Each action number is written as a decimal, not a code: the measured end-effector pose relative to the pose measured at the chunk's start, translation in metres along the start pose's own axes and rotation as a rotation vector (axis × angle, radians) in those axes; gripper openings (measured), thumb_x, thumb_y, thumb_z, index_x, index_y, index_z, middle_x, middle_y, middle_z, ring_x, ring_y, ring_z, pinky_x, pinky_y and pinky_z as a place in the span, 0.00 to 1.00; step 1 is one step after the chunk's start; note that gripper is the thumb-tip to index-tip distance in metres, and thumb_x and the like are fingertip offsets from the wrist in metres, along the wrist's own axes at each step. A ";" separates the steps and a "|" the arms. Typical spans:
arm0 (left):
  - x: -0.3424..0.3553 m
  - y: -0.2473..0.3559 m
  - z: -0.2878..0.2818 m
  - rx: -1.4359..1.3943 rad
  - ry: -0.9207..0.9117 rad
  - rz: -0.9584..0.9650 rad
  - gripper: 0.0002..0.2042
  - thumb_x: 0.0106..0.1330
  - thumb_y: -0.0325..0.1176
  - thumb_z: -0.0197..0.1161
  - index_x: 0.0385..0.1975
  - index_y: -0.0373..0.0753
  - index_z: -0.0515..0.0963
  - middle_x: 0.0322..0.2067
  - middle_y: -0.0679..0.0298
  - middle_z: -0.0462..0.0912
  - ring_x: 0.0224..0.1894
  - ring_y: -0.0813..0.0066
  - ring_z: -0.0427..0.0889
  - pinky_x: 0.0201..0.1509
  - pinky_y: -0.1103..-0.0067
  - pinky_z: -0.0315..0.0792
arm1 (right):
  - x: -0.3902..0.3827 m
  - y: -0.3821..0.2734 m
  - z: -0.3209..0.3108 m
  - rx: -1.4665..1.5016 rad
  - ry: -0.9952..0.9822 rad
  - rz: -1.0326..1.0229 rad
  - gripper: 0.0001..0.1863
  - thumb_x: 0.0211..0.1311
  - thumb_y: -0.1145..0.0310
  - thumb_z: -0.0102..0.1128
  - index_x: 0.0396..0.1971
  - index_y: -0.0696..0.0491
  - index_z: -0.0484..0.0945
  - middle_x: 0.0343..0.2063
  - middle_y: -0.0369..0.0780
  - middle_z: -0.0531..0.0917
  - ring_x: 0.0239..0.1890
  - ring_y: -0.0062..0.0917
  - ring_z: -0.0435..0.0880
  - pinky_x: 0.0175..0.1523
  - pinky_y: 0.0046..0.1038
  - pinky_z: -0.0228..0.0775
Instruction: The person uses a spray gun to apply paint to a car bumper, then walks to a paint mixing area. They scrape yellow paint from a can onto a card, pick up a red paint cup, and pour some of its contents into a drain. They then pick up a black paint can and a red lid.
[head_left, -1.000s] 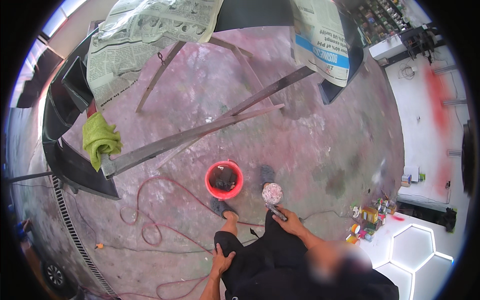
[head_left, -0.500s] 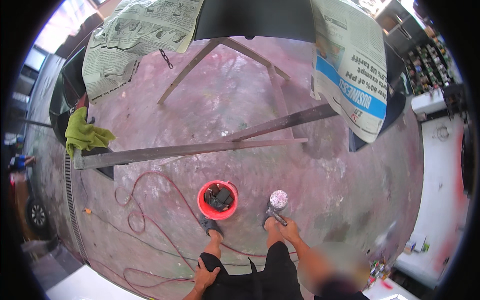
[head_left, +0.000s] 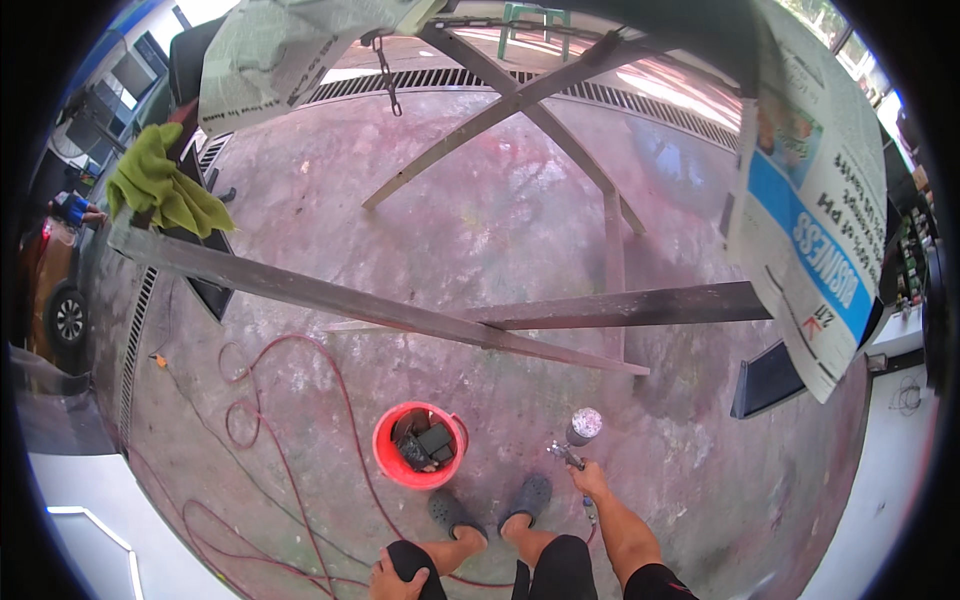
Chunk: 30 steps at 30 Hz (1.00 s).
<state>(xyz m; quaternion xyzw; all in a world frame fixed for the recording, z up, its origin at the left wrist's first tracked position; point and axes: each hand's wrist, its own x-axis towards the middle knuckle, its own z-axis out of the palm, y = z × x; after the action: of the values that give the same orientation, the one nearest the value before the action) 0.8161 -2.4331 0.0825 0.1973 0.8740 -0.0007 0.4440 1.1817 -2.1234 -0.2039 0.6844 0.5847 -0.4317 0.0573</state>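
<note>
In my right hand (head_left: 591,480), the fingers are closed around the handle of a paint spray gun (head_left: 582,431). Its round cup sits on top, pale and speckled, and the nozzle points left. A thin red hose (head_left: 596,535) runs up toward it from below. My left hand (head_left: 398,582) lies on my left knee with its fingers apart and nothing in them. Between my feet and the wooden stand, a red bucket (head_left: 384,445) holds several dark blocks.
A crossed-beam wooden stand (head_left: 340,300) supports a dark panel partly covered with newspaper (head_left: 800,230). A green cloth (head_left: 160,185) drapes over its left end. Chains (head_left: 386,75) hang at the back. More red hose (head_left: 345,390) loops over the floor at left, near a drain grate (head_left: 135,350).
My view has tilted up, showing more of the stand and a green stool behind. The spray gun has come away from beside my right foot and turned to the left. My left hand stays on the knee.
</note>
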 end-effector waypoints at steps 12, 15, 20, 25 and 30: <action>0.043 -0.014 0.021 -0.120 0.081 -0.004 0.48 0.63 0.60 0.77 0.74 0.28 0.70 0.68 0.36 0.77 0.70 0.35 0.76 0.76 0.54 0.69 | 0.148 0.051 0.067 -0.093 -0.150 0.028 0.33 0.68 0.44 0.69 0.56 0.61 0.87 0.53 0.60 0.89 0.60 0.56 0.87 0.64 0.50 0.78; 0.038 -0.032 0.036 -0.063 0.250 0.067 0.51 0.64 0.60 0.77 0.78 0.28 0.65 0.71 0.36 0.74 0.74 0.37 0.73 0.80 0.55 0.65 | 0.155 0.036 0.073 -0.049 -0.170 0.024 0.31 0.69 0.44 0.69 0.55 0.59 0.87 0.52 0.59 0.89 0.60 0.56 0.87 0.64 0.49 0.78; 0.037 -0.041 0.041 -0.098 0.214 0.049 0.52 0.63 0.58 0.79 0.78 0.28 0.63 0.71 0.34 0.73 0.75 0.36 0.71 0.81 0.55 0.63 | 0.156 0.038 0.084 -0.059 -0.108 0.017 0.31 0.71 0.45 0.68 0.57 0.59 0.86 0.53 0.60 0.89 0.61 0.55 0.87 0.66 0.48 0.77; 0.031 -0.038 0.038 -0.083 0.187 0.033 0.50 0.63 0.57 0.79 0.76 0.27 0.67 0.69 0.34 0.74 0.72 0.36 0.74 0.79 0.54 0.66 | 0.156 0.039 0.092 0.006 -0.066 0.020 0.34 0.71 0.46 0.69 0.61 0.62 0.83 0.56 0.60 0.88 0.64 0.53 0.86 0.69 0.46 0.76; 0.017 -0.023 0.024 -0.115 0.176 0.068 0.43 0.68 0.54 0.75 0.72 0.25 0.70 0.67 0.37 0.78 0.69 0.41 0.78 0.75 0.57 0.71 | 0.142 0.028 0.090 0.069 -0.028 0.122 0.38 0.70 0.50 0.73 0.70 0.63 0.77 0.62 0.55 0.86 0.65 0.46 0.86 0.68 0.42 0.76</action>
<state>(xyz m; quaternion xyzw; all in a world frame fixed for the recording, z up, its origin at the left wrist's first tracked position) 0.8180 -2.4528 0.0504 0.2001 0.9011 0.0818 0.3758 1.1506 -2.0785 -0.3651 0.7143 0.5259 -0.4567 0.0680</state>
